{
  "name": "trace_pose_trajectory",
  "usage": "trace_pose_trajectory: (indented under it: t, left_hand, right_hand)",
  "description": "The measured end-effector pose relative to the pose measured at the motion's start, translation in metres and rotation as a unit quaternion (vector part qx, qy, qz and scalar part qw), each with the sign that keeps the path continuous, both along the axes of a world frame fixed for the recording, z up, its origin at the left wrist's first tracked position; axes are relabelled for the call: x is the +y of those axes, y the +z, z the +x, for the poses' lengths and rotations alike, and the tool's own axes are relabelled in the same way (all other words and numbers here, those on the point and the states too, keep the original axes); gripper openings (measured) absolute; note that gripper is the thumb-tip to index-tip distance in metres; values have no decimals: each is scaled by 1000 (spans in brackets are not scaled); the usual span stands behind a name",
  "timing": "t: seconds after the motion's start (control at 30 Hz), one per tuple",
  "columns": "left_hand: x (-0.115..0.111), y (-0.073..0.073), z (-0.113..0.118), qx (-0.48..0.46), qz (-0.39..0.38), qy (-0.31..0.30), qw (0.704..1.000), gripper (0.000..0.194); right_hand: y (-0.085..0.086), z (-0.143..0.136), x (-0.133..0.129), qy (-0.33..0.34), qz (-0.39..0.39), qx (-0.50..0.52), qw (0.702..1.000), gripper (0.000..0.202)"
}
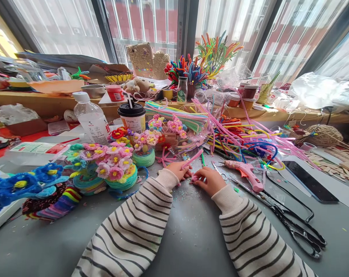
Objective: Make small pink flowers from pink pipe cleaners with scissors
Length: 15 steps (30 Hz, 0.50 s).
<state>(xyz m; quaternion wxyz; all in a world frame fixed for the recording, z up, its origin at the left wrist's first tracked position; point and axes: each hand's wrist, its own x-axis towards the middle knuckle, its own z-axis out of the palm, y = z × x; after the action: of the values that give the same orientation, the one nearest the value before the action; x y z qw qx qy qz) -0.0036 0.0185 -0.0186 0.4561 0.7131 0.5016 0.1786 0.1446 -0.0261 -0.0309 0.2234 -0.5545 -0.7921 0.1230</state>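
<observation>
My left hand (177, 170) is closed around a pink pipe cleaner (195, 156), whose free end slants up to the right. Close beside it, my right hand (210, 181) pinches a small curled bit of pink fuzzy stem (194, 179) just above the grey table (188, 242). Colourful flecks of fuzz lie under both hands. A green stem (203, 158) stands out behind my right fingers. To the left are pots of pipe-cleaner flowers, the nearest with pink blooms (115, 163) over a turquoise base (124, 181).
Right of my hands lie a pink glue gun (248, 175), small scissors (223, 175), large black scissors (300, 231) and a phone (310, 181). Pink pipe cleaners (267, 134) heap behind. A water bottle (90, 119) and lidded cup (131, 117) stand back left; blue flowers (21, 184) at far left.
</observation>
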Motion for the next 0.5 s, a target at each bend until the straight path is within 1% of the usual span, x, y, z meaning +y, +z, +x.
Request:
trace_pose_trajectory:
  t: [0.03,0.1,0.23,0.3,0.37,0.43,0.5]
  left_hand:
    - [0,0,0,5,-8,-14,1000,24]
    - [-1,-1,0,14,-11,-26,999,25]
    - [-1,1,0,6,16,-1,1000,26]
    - [-1,2,0,8,33,12,999,27]
    - [0,3,-1,22,60,14,998,27]
    - [0,2,-2,37,90,8,995,25]
    - [1,0,-2,42,108,-8,993,24]
  right_hand:
    - [0,-1,0,-1,2,-7,1000,8]
    - [0,-2,0,-2,3,-8,1000,11]
    - [1,5,1,9,25,28,999,21]
    - [3,8,0,-1,52,43,998,20]
    - [5,8,0,-20,66,55,996,15]
    - [5,5,-1,-34,53,58,996,10]
    - [5,0,-1,-34,23,44,998,12]
